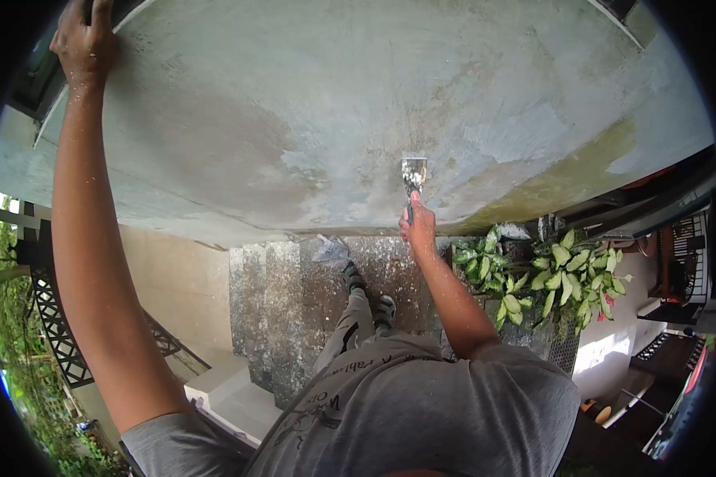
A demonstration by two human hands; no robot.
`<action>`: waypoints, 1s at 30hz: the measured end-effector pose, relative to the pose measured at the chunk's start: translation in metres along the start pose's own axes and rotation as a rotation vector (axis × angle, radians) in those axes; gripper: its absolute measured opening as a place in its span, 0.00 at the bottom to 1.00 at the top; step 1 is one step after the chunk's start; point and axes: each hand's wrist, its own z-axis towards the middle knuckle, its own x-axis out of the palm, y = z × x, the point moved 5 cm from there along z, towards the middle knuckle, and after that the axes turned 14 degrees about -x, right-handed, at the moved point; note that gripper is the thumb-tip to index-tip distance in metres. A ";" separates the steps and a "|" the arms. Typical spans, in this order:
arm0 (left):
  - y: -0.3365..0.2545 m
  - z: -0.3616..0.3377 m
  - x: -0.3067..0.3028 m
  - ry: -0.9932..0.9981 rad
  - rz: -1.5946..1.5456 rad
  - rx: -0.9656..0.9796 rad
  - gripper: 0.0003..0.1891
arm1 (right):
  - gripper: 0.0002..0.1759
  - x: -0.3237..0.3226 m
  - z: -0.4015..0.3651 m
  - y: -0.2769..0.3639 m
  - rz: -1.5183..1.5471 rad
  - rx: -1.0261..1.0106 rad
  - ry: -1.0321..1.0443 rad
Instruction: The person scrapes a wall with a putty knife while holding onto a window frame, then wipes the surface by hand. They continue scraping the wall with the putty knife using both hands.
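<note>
My right hand point(419, 226) is closed round the handle of a putty knife point(414, 168), thumb along it. The knife's blade is spotted with white, and its broad end lies against the wall point(358, 103). Grey-green patches, brown stains and bare-looking areas mark the wall around it. High at the far left, my raised left hand point(86, 44) is curled at the wall's edge beside a dark opening. Its fingertips are partly cut off by the top of the view. White specks dot both forearms.
Stone steps point(274, 318) spattered with white lie below me, under my feet. A crumpled grey sheet or bag point(331, 249) is by one foot. Leafy potted plants point(561, 274) crowd the wall's base at right. A dark lattice railing point(60, 318) is at left.
</note>
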 end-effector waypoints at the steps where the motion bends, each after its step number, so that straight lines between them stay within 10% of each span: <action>1: -0.002 -0.001 0.000 0.023 -0.027 -0.011 0.45 | 0.32 0.000 -0.001 0.002 0.017 0.023 0.011; 8: 0.000 -0.001 0.000 0.022 -0.025 -0.017 0.44 | 0.33 -0.003 -0.001 0.001 -0.020 0.084 0.022; 9: 0.032 -0.009 0.003 -0.013 0.071 -0.139 0.29 | 0.33 0.005 0.004 0.012 0.023 0.044 0.039; 16: 0.001 -0.001 0.002 0.034 -0.049 -0.030 0.45 | 0.32 -0.001 0.007 -0.001 0.057 0.074 0.050; 30: 0.034 -0.008 0.004 -0.034 0.045 -0.087 0.32 | 0.31 -0.004 0.003 -0.015 0.078 0.051 0.020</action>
